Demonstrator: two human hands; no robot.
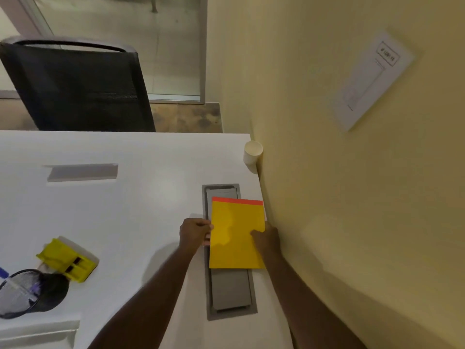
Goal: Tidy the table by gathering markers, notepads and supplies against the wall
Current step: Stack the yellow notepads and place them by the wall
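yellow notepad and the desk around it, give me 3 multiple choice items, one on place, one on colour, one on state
1. Where does the yellow notepad lie?
A. on the chair
B. over the grey cable hatch by the wall
C. inside the mesh cup

2. What colour is the notepad's top strip?
A. blue
B. green
C. red-orange

3. How is the paper cup standing?
A. upright at the wall
B. crushed flat
C. upside down on the notepad

Answers: B, it covers the hatch's middle; C, the band along its far edge; A, its open rim faces up.
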